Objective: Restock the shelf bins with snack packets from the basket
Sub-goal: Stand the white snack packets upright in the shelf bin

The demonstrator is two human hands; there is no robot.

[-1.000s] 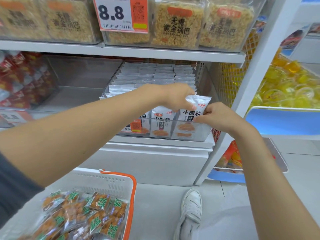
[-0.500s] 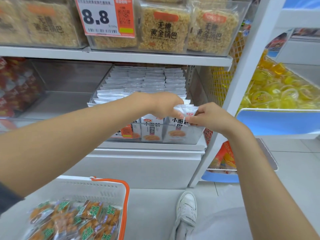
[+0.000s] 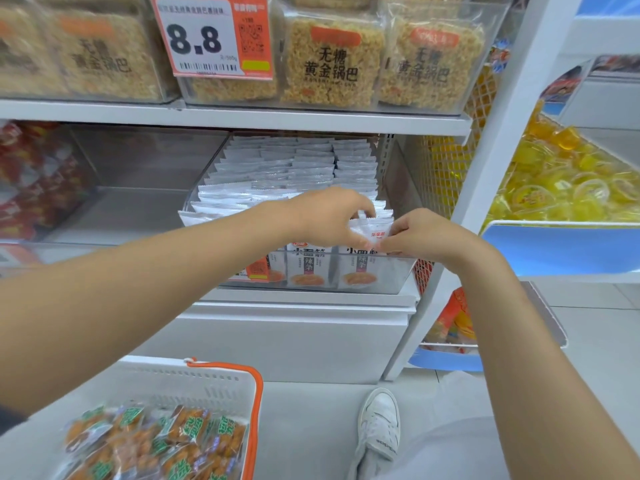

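A clear shelf bin [image 3: 398, 271] on the middle shelf holds rows of upright white snack packets [image 3: 294, 168]. At its front right corner, one white packet [image 3: 374, 227] stands partly inside the bin. My left hand [image 3: 329, 216] pinches its left top edge, and my right hand [image 3: 422, 233] pinches its right side. The white basket [image 3: 207, 379] with an orange handle sits at the lower left, holding several orange-and-green snack packets [image 3: 166, 441].
An empty clear bin [image 3: 138, 188] sits left of the white packets, with red packets [image 3: 31, 178] further left. Rice-cracker packs [image 3: 332, 60] and an 8.8 price tag [image 3: 211, 36] fill the upper shelf. Yellow jelly cups [image 3: 561, 178] lie at the right. My shoe [image 3: 379, 424] rests on the floor.
Both hands have lowered the white packet from above the bin's front row down into the front right corner, so less of it shows above the rim.
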